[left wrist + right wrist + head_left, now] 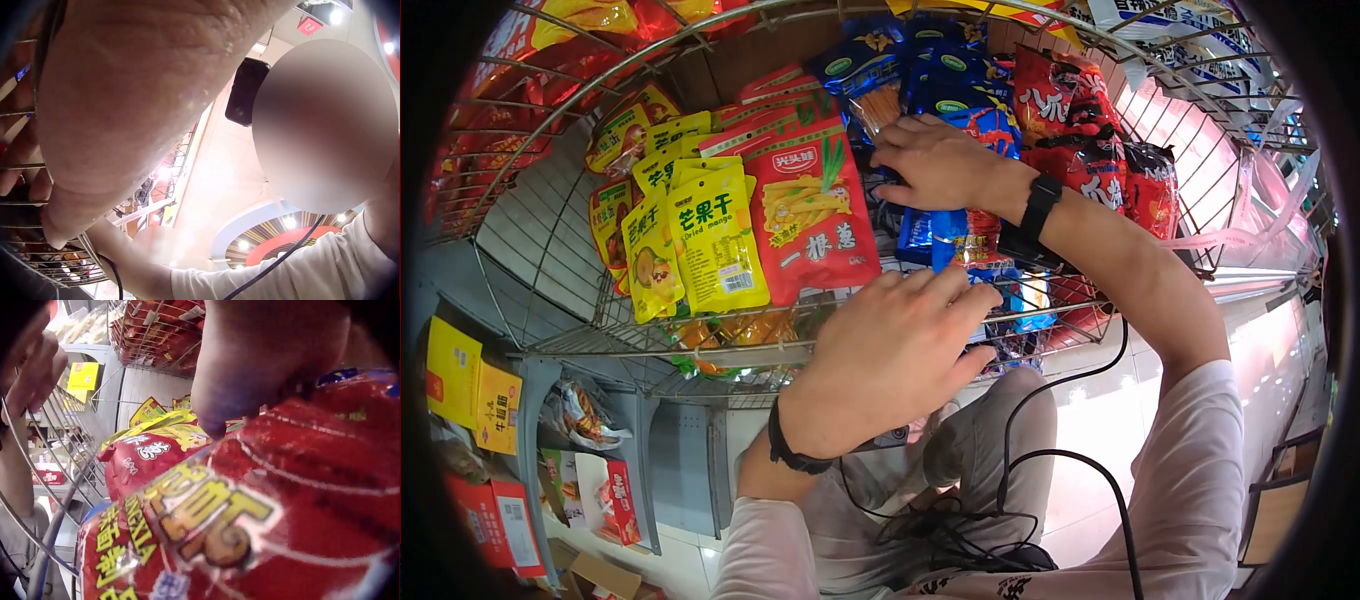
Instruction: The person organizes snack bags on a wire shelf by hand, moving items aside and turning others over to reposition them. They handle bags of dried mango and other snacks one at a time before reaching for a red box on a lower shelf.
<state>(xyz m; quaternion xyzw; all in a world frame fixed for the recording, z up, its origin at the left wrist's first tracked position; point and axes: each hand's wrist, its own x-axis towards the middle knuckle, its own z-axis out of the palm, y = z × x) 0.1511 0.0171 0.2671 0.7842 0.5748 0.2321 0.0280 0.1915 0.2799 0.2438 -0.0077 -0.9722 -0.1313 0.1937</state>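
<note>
My right hand (955, 165) reaches over the blue snack bags (855, 75) in the wire basket, its extended fingers at a bag's lower part. Beneath its wrist is a blue bag with red print (970, 240); the right wrist view shows a red packet (212, 519) with yellow lettering close below the hand. My left hand (900, 335) lies across the front wire rim, fingers on the basket side and thumb outside, loosely bent. Left of both hands stand a red spring-onion snack bag (815, 215) and yellow dried mango bags (718, 235).
Dark red snack bags (1090, 170) fill the basket's right side. Another wire basket with red packets (490, 150) is at the left. Grey shelves (680, 470) holding boxes stand lower left. A black cable (1090, 375) runs near my right arm and lap.
</note>
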